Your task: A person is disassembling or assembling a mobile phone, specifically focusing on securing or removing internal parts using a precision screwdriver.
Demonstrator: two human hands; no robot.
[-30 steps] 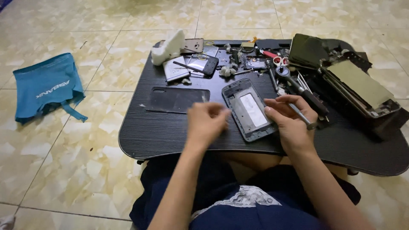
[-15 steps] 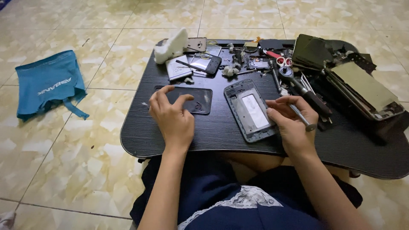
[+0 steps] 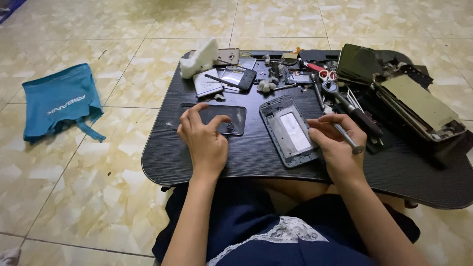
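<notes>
Grey phone frame (image 3: 291, 131) lies lengthwise away, beside right hand (image 3: 335, 148)

Bench (image 3: 256, 162): near edge bare, passable. Far side blocked by phone parts (image 3: 224, 79); right side by stacked devices (image 3: 419, 106) and screwdrivers (image 3: 352, 108).

soft even daylight, faint shadows, sharp focus, mild wide-angle bending at edges
</notes>
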